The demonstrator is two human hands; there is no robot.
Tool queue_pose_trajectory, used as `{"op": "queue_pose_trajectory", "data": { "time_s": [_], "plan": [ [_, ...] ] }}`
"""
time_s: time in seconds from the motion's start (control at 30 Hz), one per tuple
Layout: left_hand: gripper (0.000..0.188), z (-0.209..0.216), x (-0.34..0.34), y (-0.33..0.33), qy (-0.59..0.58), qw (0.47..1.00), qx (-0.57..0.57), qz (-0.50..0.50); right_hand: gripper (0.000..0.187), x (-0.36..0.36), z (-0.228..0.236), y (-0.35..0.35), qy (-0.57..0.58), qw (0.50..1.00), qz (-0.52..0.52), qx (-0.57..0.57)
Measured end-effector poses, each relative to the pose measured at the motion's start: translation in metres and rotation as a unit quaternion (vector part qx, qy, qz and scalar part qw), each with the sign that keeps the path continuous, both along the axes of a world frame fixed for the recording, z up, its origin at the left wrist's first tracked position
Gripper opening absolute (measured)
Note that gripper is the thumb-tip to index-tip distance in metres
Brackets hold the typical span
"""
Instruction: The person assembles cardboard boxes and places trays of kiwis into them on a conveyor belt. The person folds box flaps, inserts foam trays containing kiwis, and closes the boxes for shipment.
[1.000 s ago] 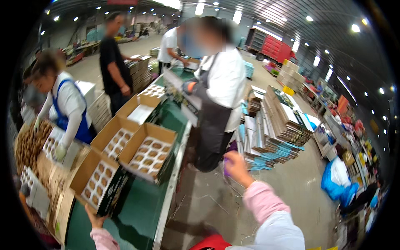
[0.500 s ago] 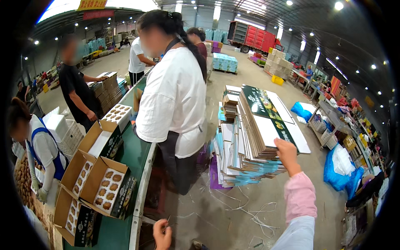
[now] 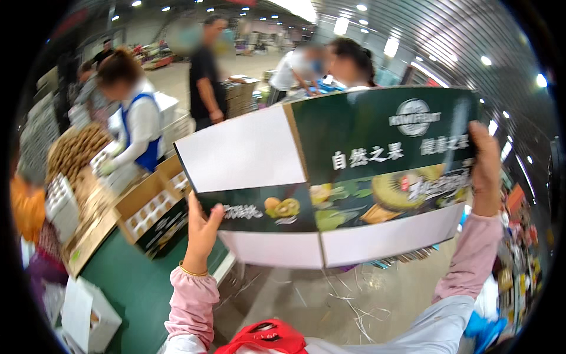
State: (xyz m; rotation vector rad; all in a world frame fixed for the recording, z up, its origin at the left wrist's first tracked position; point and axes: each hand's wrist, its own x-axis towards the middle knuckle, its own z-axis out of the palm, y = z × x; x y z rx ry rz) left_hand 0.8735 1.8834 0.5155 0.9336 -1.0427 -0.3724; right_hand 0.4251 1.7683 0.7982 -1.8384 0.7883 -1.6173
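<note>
Stretched between my hands is a carton sleeve of dark green and white cardboard (image 3: 386, 127), printed with kiwifruit pictures. It is folded along a vertical crease and held up in front of me. My left hand (image 3: 203, 233) grips its lower left edge, thumb on the near face and the other fingers partly hidden behind. At the right edge, my right hand (image 3: 486, 168) is closed round the board. An open carton (image 3: 154, 215) with a white moulded tray inside sits on the green conveyor belt (image 3: 132, 277), left of my left hand.
Workers stand beyond the belt; one in a blue apron (image 3: 148, 127) handles trays beside a heap of brown fruit (image 3: 79, 153). A white box (image 3: 88, 315) is at the lower left. Loose strapping (image 3: 356, 318) lies on the floor. The carton hides much of what is ahead.
My right hand, earlier on the stack of flat cartons, now holds one up. My left hand has risen from low by the belt to its left edge. The view has swung left.
</note>
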Motion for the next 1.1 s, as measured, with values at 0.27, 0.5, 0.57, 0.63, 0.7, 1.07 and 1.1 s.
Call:
{"op": "queue_pose_trajectory", "data": {
  "time_s": [0.27, 0.5, 0.57, 0.63, 0.7, 1.07, 1.1],
  "plan": [
    [0.017, -0.164, 0.075, 0.262, 0.340, 0.889, 0.243, 0.185, 0.062, 0.241, -0.156, -0.019, 0.285, 0.804, 0.379, 0.358],
    [0.077, -0.204, 0.014, 0.407, 0.195, 0.823, 0.518, 0.126, 0.062, 0.414, -0.320, 0.025, 0.068, 0.620, 0.451, 0.638],
    [0.087, -0.158, 0.015, 0.404, 0.006, 0.816, 0.576, 0.037, 0.061, 0.479, -0.344, 0.041, 0.001, 0.672, 0.340, 0.657],
    [0.086, -0.119, 0.002, 0.382, -0.132, 0.856, 0.494, -0.069, 0.052, 0.523, -0.390, 0.046, -0.133, 0.684, 0.361, 0.619],
    [0.096, -0.132, -0.015, 0.361, -0.060, 0.855, 0.509, -0.076, 0.042, 0.550, -0.430, 0.079, -0.137, 0.729, 0.369, 0.561],
    [0.114, -0.226, 0.032, 0.375, 0.011, 0.736, 0.673, 0.069, 0.061, 0.607, -0.559, 0.186, 0.043, 0.729, 0.450, 0.514],
    [0.127, -0.236, 0.019, 0.357, -0.045, 0.689, 0.717, 0.092, 0.052, 0.618, -0.583, 0.189, 0.107, 0.763, 0.391, 0.504]
  ]
}}
